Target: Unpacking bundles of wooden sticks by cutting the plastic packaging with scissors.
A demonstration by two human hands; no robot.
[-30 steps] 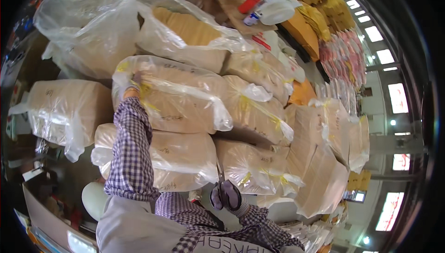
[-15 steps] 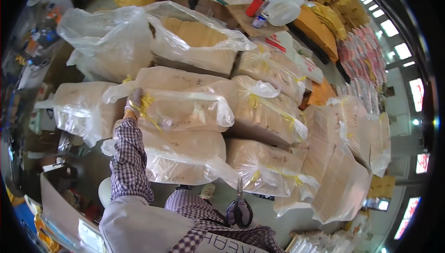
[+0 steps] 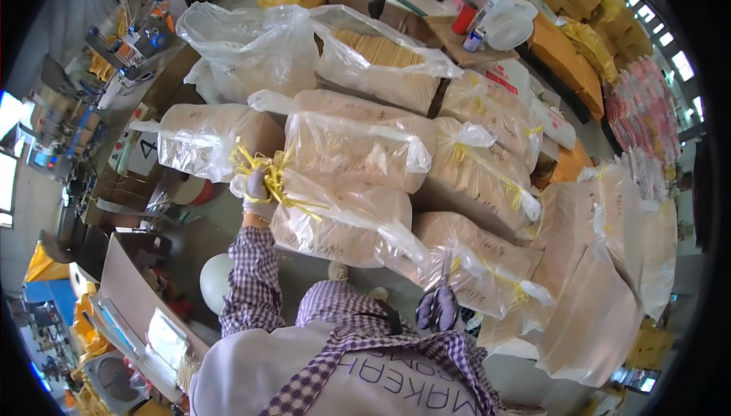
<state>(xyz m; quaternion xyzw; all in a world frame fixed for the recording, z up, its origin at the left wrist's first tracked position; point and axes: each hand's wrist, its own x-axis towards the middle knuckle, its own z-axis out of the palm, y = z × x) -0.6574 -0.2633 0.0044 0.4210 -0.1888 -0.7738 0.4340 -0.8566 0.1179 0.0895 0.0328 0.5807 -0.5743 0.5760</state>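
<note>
Currently the left hand [image 3: 259, 187] is pinching yellow ties [image 3: 278, 180] atop a bagged bundle [image 3: 343, 222] lying rightward; right hand [image 3: 438, 308] is apparently closing around scissors [image 3: 445, 275].

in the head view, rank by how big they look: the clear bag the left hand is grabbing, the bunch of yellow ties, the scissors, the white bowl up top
1. clear bag
2. white bowl
3. yellow ties and scissors look alike; the scissors sit nearer the camera, so their order is unsure
</note>
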